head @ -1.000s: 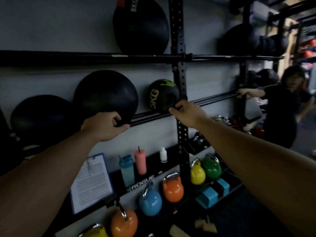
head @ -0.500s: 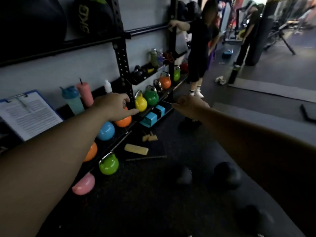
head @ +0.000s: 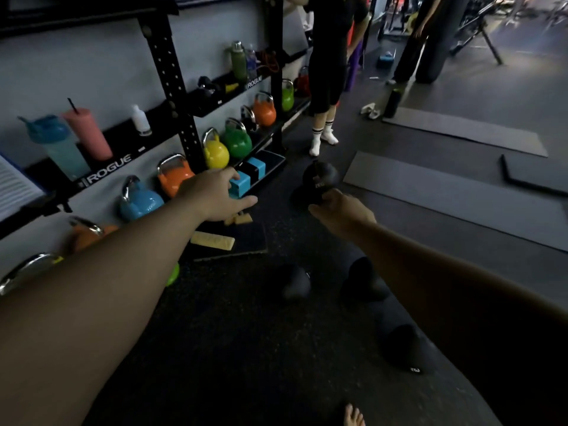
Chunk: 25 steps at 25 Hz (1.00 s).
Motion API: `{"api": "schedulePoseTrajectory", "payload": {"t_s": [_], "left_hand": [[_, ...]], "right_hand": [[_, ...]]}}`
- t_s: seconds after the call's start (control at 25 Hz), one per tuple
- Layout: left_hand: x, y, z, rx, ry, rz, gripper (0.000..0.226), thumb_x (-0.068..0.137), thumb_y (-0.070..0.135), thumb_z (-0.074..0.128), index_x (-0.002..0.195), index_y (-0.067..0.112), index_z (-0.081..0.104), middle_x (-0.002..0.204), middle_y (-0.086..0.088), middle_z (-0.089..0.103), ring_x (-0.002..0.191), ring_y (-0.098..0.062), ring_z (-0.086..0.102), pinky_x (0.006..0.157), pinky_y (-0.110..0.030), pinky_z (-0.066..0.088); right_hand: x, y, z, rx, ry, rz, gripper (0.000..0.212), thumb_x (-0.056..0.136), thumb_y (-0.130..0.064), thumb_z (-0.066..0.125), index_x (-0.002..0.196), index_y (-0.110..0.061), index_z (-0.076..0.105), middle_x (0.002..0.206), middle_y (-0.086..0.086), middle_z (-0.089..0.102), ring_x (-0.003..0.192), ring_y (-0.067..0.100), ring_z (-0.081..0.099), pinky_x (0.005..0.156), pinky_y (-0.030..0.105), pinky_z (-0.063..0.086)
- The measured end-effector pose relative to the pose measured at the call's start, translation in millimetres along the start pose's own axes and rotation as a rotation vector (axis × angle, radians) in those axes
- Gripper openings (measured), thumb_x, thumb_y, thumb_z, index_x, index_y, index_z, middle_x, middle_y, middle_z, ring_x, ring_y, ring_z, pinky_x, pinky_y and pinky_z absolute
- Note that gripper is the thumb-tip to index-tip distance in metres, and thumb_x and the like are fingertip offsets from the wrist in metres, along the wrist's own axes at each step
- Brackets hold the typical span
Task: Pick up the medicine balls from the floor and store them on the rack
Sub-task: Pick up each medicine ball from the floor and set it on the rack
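Several black medicine balls lie on the dark floor: one far ahead (head: pixel 319 178), two side by side in the middle (head: pixel 295 282) (head: pixel 362 284), and one nearer on the right (head: pixel 405 348). The black rack (head: pixel 172 87) stands along the wall on the left. My left hand (head: pixel 215 195) is stretched out in the air in front of the rack's low shelf, fingers apart and holding nothing. My right hand (head: pixel 341 210) reaches forward with loosely bent fingers; it overlaps the lower edge of the far ball in view and grips nothing.
Coloured kettlebells (head: pixel 236 139) line the rack's bottom shelf, with bottles (head: pixel 89 133) on the shelf above. A person in black (head: pixel 325 87) stands by the rack just beyond the far ball. Grey mats (head: pixel 445 192) lie on the right. Foam blocks (head: pixel 212 241) lie near the rack.
My view has swung from the rack's upper shelves down to the floor. Both hands have left the rack and now reach forward and down toward the balls.
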<state>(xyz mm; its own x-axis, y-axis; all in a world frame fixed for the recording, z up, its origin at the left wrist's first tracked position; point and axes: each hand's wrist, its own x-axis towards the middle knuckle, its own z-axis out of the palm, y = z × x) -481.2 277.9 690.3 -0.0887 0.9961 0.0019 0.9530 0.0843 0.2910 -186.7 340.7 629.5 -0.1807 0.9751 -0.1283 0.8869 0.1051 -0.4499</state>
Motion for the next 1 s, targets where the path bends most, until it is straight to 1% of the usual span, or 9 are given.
{"api": "schedulePoseTrajectory", "payload": {"t_s": [0.08, 0.2, 0.28, 0.4, 0.6, 0.72, 0.84, 0.92, 1.0], "left_hand": [[25, 19, 35, -0.016, -0.026, -0.020, 0.086, 0.080, 0.085, 0.066, 0.146, 0.031, 0.056, 0.141, 0.001, 0.064, 0.123, -0.025, 0.064, 0.092, -0.041, 0.053], [75, 39, 102, -0.032, -0.109, -0.106, 0.080, 0.083, 0.082, 0.064, 0.145, 0.032, 0.055, 0.142, 0.003, 0.061, 0.125, -0.025, 0.062, 0.092, -0.041, 0.049], [108, 41, 152, -0.051, -0.189, -0.170, 0.079, 0.085, 0.081, 0.063, 0.146, 0.032, 0.054, 0.145, 0.001, 0.058, 0.127, -0.026, 0.060, 0.096, -0.043, 0.050], [152, 32, 237, -0.042, -0.293, -0.243, 0.083, 0.087, 0.083, 0.059, 0.152, 0.032, 0.051, 0.150, 0.002, 0.057, 0.131, -0.026, 0.059, 0.096, -0.044, 0.051], [211, -3, 380, -0.012, -0.440, -0.283, 0.083, 0.088, 0.085, 0.056, 0.151, 0.032, 0.051, 0.152, 0.002, 0.054, 0.134, -0.027, 0.058, 0.102, -0.049, 0.052], [249, -38, 474, -0.039, -0.472, -0.324, 0.082, 0.087, 0.087, 0.054, 0.150, 0.034, 0.051, 0.149, 0.004, 0.055, 0.130, -0.024, 0.059, 0.099, -0.047, 0.053], [283, -82, 580, -0.127, -0.496, -0.391, 0.083, 0.085, 0.088, 0.053, 0.149, 0.035, 0.051, 0.147, 0.004, 0.056, 0.125, -0.021, 0.060, 0.093, -0.043, 0.051], [297, -113, 647, -0.157, -0.517, -0.426, 0.086, 0.083, 0.090, 0.053, 0.149, 0.035, 0.052, 0.147, 0.004, 0.056, 0.124, -0.021, 0.060, 0.090, -0.041, 0.049], [306, -139, 709, -0.179, -0.545, -0.461, 0.093, 0.077, 0.094, 0.050, 0.150, 0.036, 0.051, 0.148, 0.003, 0.055, 0.125, -0.021, 0.060, 0.094, -0.042, 0.050]], "right_hand": [[20, 31, 15, 0.026, -0.050, 0.007, 0.072, 0.086, -0.079, 0.049, 0.143, -0.034, 0.050, 0.126, 0.003, 0.059, 0.101, 0.024, 0.063, 0.082, 0.041, 0.055], [66, 89, 41, 0.028, -0.112, 0.023, 0.075, 0.088, -0.080, 0.051, 0.146, -0.033, 0.047, 0.138, 0.006, 0.055, 0.113, 0.028, 0.061, 0.091, 0.050, 0.056], [103, 128, 67, 0.005, -0.164, 0.027, 0.078, 0.087, -0.082, 0.049, 0.148, -0.035, 0.045, 0.143, 0.006, 0.054, 0.121, 0.029, 0.058, 0.095, 0.052, 0.054], [163, 180, 119, -0.053, -0.247, 0.011, 0.080, 0.086, -0.083, 0.047, 0.151, -0.036, 0.042, 0.148, 0.004, 0.052, 0.129, 0.030, 0.052, 0.098, 0.050, 0.050], [238, 242, 246, -0.114, -0.383, 0.036, 0.086, 0.081, -0.087, 0.039, 0.151, -0.038, 0.041, 0.147, 0.002, 0.053, 0.130, 0.031, 0.052, 0.093, 0.047, 0.046], [278, 273, 335, -0.126, -0.446, 0.044, 0.086, 0.081, -0.089, 0.040, 0.150, -0.039, 0.041, 0.147, 0.002, 0.053, 0.130, 0.031, 0.051, 0.091, 0.046, 0.045], [323, 302, 423, -0.100, -0.460, 0.093, 0.087, 0.079, -0.089, 0.042, 0.150, -0.039, 0.039, 0.147, 0.003, 0.052, 0.131, 0.031, 0.049, 0.085, 0.045, 0.043], [349, 323, 478, -0.090, -0.467, 0.127, 0.091, 0.078, -0.090, 0.042, 0.153, -0.038, 0.036, 0.149, 0.004, 0.050, 0.133, 0.033, 0.047, 0.087, 0.046, 0.046], [369, 344, 531, -0.088, -0.467, 0.166, 0.098, 0.076, -0.093, 0.044, 0.157, -0.039, 0.029, 0.156, 0.005, 0.044, 0.137, 0.035, 0.044, 0.094, 0.051, 0.048]]}}
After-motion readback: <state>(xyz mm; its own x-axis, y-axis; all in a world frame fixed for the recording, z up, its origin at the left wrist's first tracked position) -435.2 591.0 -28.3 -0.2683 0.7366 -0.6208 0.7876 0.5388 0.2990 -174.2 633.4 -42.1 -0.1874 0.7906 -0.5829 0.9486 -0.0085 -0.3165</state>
